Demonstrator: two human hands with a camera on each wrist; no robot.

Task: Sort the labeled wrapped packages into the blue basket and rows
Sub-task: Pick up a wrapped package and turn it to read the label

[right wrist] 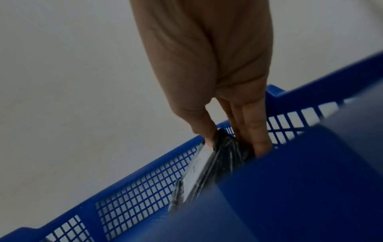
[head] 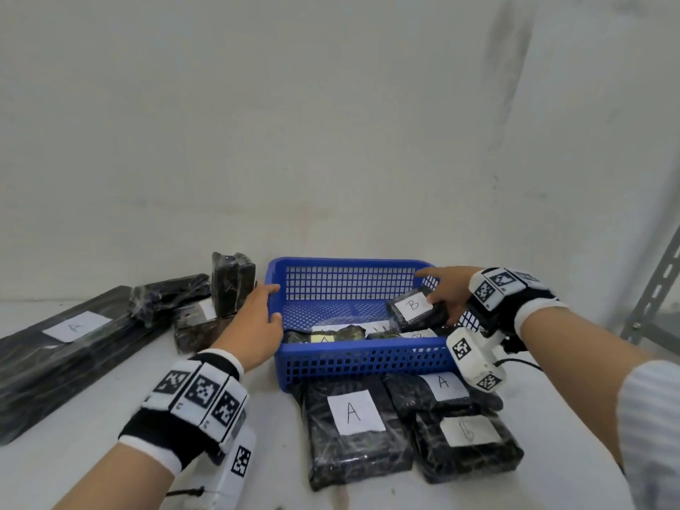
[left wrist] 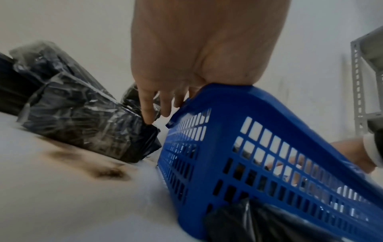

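The blue basket (head: pixel 368 358) stands mid-table against the wall. My left hand (head: pixel 270 303) holds its left rim, thumb inside and fingers outside; in the left wrist view the left hand (left wrist: pixel 163 106) has its palm on the blue basket (left wrist: pixel 238 131). My right hand (head: pixel 441 300) pinches a small black wrapped package labeled B (head: pixel 414 305) inside the basket's right end, just above the other packages. The right wrist view shows my right hand (right wrist: pixel 230 139) with thumb and fingers on either side of that B package (right wrist: pixel 207 172), low over the basket (right wrist: pixel 145 188). Several labeled packages (head: pixel 323 338) lie on the basket floor.
In front of the basket lie a big package labeled A (head: pixel 353 414), a smaller A package (head: pixel 443 384) and another labeled one (head: pixel 467 432). To the left are a long black A package (head: pixel 73 327), a dark pile and an upright package (head: pixel 232 281). A metal shelf post (head: pixel 658 285) stands at right.
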